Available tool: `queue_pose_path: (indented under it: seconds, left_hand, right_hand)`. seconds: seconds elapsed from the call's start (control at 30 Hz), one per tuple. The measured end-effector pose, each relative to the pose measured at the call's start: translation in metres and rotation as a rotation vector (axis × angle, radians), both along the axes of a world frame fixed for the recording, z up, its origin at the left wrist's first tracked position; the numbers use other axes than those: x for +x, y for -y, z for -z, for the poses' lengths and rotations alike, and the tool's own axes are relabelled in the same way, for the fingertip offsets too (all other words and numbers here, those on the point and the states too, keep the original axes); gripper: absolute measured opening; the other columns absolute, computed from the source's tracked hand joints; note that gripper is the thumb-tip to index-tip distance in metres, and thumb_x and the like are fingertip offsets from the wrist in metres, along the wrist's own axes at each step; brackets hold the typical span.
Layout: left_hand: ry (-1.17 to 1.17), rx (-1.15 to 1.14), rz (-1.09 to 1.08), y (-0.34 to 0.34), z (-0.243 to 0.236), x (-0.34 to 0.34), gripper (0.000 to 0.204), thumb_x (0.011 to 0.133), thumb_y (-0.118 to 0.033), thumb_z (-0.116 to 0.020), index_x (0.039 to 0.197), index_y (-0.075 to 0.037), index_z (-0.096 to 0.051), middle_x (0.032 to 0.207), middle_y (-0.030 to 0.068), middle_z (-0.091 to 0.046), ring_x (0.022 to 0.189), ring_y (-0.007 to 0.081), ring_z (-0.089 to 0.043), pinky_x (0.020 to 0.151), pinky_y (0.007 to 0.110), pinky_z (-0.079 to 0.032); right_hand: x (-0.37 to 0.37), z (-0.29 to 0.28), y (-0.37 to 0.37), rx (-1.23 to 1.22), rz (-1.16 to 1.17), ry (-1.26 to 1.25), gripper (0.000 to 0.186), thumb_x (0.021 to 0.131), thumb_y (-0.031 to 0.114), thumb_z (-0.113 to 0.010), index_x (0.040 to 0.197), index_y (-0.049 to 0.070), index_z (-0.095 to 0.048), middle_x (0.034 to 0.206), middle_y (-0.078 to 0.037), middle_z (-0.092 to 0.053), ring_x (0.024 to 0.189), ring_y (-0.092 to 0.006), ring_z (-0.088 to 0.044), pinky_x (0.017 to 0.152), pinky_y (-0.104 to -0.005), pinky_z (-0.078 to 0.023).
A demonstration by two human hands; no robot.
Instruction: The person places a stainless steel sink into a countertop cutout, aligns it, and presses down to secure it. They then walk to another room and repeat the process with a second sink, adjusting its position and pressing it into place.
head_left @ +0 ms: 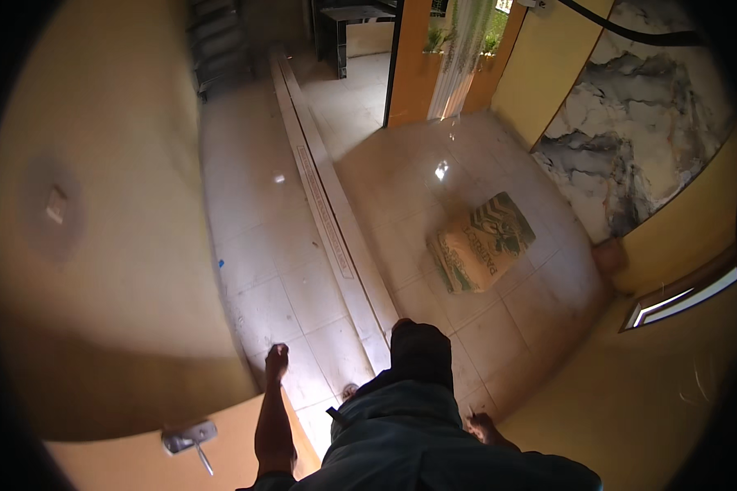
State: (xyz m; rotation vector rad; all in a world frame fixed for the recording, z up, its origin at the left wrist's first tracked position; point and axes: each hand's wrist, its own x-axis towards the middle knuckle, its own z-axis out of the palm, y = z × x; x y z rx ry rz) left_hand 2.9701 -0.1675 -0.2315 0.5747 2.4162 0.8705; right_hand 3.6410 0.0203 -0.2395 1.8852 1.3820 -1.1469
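My left hand (277,361) hangs low at the left, with its fingers curled in and nothing showing in them. Its nearest thing is the long cardboard box (326,196), which lies on the floor and runs away from me. My right hand (483,427) hangs beside my right hip, partly blurred; its fingers look loosely apart and no object shows in them. Neither hand touches the box or the brown paper sack (483,243), which sits on the tiles ahead to the right. One of my knees is raised above the box's near end.
An orange door (246,442) with a metal handle (190,438) stands at the lower left. A plain wall (106,245) rises on the left, a marble-patterned panel (639,114) on the right. Far ahead are a doorway with an orange frame (411,74) and a dark-edged counter (341,41).
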Motion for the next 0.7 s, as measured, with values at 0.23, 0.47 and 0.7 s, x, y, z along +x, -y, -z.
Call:
queue_pose_path:
  seconds: [0.23,0.47,0.7]
  left_hand:
    - [-0.198,-0.010,-0.110,-0.244,-0.024,-0.115,0.027,0.088,-0.027,-0.072,0.089,-0.004,-0.058,0.081,0.0145,-0.068,0.079,0.0283,-0.067,0.074,0.039,-0.053]
    - [0.275,-0.166,0.162,-0.389,0.045,-0.055,0.047,0.094,-0.050,-0.057,0.095,-0.004,-0.070,0.094,0.0187,-0.071,0.088,0.0340,-0.069,0.080,0.045,-0.052]
    - [0.108,-0.357,0.556,-0.425,0.054,-0.022,0.020,0.090,-0.027,-0.062,0.098,-0.009,-0.065,0.077,0.0086,-0.070,0.067,0.0196,-0.068,0.056,0.034,-0.053]
  right_hand:
    - [-0.029,0.068,-0.192,-0.163,0.116,-0.090,0.037,0.087,0.029,-0.072,0.107,-0.002,-0.068,0.086,-0.015,-0.069,0.075,-0.0250,-0.068,0.067,-0.0386,-0.055]
    - [-0.264,0.067,-0.659,0.510,-0.317,-0.123,0.046,0.096,0.046,-0.056,0.101,0.002,-0.068,0.077,-0.010,-0.068,0.070,-0.0230,-0.065,0.066,-0.0411,-0.052]
    - [-0.554,-0.066,-0.976,0.914,-0.683,-0.473,0.046,0.093,0.045,-0.056,0.097,0.000,-0.066,0.081,-0.019,-0.068,0.077,-0.0325,-0.069,0.071,-0.0467,-0.052]
